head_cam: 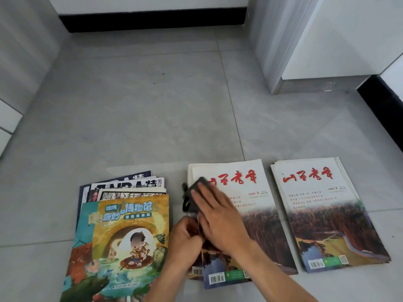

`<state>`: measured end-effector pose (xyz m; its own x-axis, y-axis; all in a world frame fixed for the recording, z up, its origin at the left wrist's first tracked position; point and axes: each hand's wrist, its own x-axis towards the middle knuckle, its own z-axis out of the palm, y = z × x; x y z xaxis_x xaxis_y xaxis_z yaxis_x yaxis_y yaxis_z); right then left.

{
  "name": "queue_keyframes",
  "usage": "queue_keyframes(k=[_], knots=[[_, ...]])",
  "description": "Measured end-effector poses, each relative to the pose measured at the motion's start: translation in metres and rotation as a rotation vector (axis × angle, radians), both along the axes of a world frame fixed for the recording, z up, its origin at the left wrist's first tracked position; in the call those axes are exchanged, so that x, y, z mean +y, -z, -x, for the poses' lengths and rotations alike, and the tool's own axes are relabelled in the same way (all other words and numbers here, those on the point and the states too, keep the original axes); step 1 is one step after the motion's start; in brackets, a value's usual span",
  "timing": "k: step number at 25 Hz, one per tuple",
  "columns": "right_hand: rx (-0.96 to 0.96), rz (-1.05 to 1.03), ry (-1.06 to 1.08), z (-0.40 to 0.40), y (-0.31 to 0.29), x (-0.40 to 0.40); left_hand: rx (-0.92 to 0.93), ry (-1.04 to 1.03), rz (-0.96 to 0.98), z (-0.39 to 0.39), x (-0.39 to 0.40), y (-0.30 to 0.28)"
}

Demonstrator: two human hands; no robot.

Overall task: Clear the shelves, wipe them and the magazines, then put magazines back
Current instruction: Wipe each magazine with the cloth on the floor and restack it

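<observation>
Middle stack of white-and-red-covered magazines [246, 214] lies on the grey tiled floor [152, 116]. Right hand [216, 216] presses a dark cloth [192, 197] flat on it, fingers straight; left hand [185, 238] probably pinches its left edge. Colourful cartoon-cover stack [122, 236] sits left, matching stack [327, 214] right.

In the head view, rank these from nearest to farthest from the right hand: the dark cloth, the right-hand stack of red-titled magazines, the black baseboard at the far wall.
1. Dark cloth: directly under the right hand, pressed onto the middle stack.
2. Right-hand stack of red-titled magazines: on the floor, to the hand's right.
3. Black baseboard: along the far wall, top of view.
</observation>
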<state>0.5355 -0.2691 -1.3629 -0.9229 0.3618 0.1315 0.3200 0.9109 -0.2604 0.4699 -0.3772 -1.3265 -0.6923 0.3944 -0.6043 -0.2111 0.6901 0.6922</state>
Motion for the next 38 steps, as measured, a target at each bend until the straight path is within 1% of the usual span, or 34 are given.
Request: queue_keyframes(k=[1, 2, 3, 5, 6, 7, 8, 10, 11, 12, 13, 14, 16, 17, 18, 19, 20, 22, 23, 24, 25, 26, 28, 29, 30, 31, 34, 35, 36, 37, 38], knots=[[0.015, -0.012, -0.116, -0.002, 0.003, 0.007, 0.014, -0.004, -0.010, 0.001, -0.003, 0.000], [0.031, -0.009, -0.136, -0.004, 0.006, 0.021, 0.028, 0.002, -0.008, 0.001, -0.004, 0.000], [0.039, 0.003, -0.050, -0.004, 0.009, 0.037, 0.040, 0.015, 0.000, 0.002, -0.004, 0.000], [0.082, 0.068, 0.337, 0.001, 0.008, 0.062, 0.050, 0.029, 0.011, 0.002, -0.003, -0.001], [0.094, 0.089, 0.494, 0.009, 0.006, 0.062, 0.049, 0.028, 0.013, 0.002, -0.002, 0.000], [0.092, 0.103, 0.536, 0.019, 0.002, 0.053, 0.051, 0.024, 0.012, 0.002, -0.001, -0.001], [0.088, 0.089, 0.458, 0.029, 0.001, 0.039, 0.057, 0.021, 0.009, 0.001, -0.002, -0.002], [0.060, 0.032, 0.075, 0.036, 0.003, 0.013, 0.061, 0.020, -0.001, 0.001, -0.002, -0.002], [0.046, 0.023, -0.084, 0.034, 0.003, 0.016, 0.055, 0.021, -0.002, 0.001, -0.002, -0.002], [0.062, 0.020, -0.152, 0.031, 0.003, 0.030, 0.048, 0.024, -0.001, 0.002, -0.003, -0.001], [0.079, 0.023, -0.115, 0.027, 0.004, 0.049, 0.040, 0.029, 0.000, 0.002, -0.003, -0.001], [0.081, 0.035, 0.021, 0.021, 0.005, 0.067, 0.033, 0.038, 0.002, 0.002, -0.004, -0.001], [0.093, 0.086, 0.413, 0.003, 0.003, 0.101, 0.032, 0.052, 0.005, 0.001, -0.005, -0.002], [0.087, 0.083, 0.538, -0.002, 0.002, 0.103, 0.038, 0.055, 0.006, 0.002, -0.005, -0.003], [0.080, 0.067, 0.586, -0.002, 0.002, 0.095, 0.043, 0.054, 0.009, 0.002, -0.004, -0.003], [0.079, 0.048, 0.554, 0.001, 0.003, 0.078, 0.045, 0.050, 0.010, 0.002, -0.004, -0.004], [0.071, 0.028, 0.433, 0.004, 0.003, 0.057, 0.044, 0.044, 0.009, 0.002, -0.003, -0.004], [0.043, 0.015, 0.081, 0.001, 0.002, 0.029, 0.038, 0.033, -0.003, 0.002, -0.003, -0.003], [0.034, 0.001, -0.048, -0.004, 0.003, 0.031, 0.029, 0.033, -0.012, 0.003, -0.003, -0.003], [0.042, -0.003, -0.092, -0.011, 0.006, 0.043, 0.017, 0.034, -0.019, 0.004, -0.004, -0.003], [0.044, -0.004, -0.035, -0.018, 0.009, 0.059, 0.004, 0.037, -0.025, 0.004, -0.005, -0.003], [0.050, 0.020, 0.125, -0.025, 0.010, 0.075, -0.007, 0.042, -0.027, 0.005, -0.006, -0.001], [0.092, 0.117, 0.562, -0.034, 0.007, 0.096, -0.024, 0.049, -0.030, 0.007, -0.008, -0.001], [0.090, 0.129, 0.691, -0.027, 0.003, 0.092, -0.032, 0.051, -0.031, 0.008, -0.009, -0.001], [0.078, 0.115, 0.704, -0.016, -0.001, 0.081, -0.036, 0.052, -0.028, 0.009, -0.009, 0.000], [0.063, 0.087, 0.607, -0.005, -0.003, 0.064, -0.035, 0.050, -0.026, 0.009, -0.009, 0.000], [0.038, 0.024, 0.061, 0.012, -0.001, 0.013, -0.015, 0.035, -0.043, 0.008, -0.008, -0.001], [0.030, 0.034, -0.064, 0.010, 0.000, 0.011, -0.008, 0.038, -0.049, 0.007, -0.009, -0.001], [0.040, 0.057, -0.131, 0.004, 0.001, 0.020, -0.004, 0.037, -0.050, 0.007, -0.010, -0.001], [0.051, 0.063, -0.125, -0.003, 0.004, 0.034, -0.006, 0.033, -0.047, 0.007, -0.011, -0.001], [0.064, 0.056, -0.044, -0.013, 0.006, 0.049, -0.008, 0.029, -0.042, 0.007, -0.011, -0.001]])
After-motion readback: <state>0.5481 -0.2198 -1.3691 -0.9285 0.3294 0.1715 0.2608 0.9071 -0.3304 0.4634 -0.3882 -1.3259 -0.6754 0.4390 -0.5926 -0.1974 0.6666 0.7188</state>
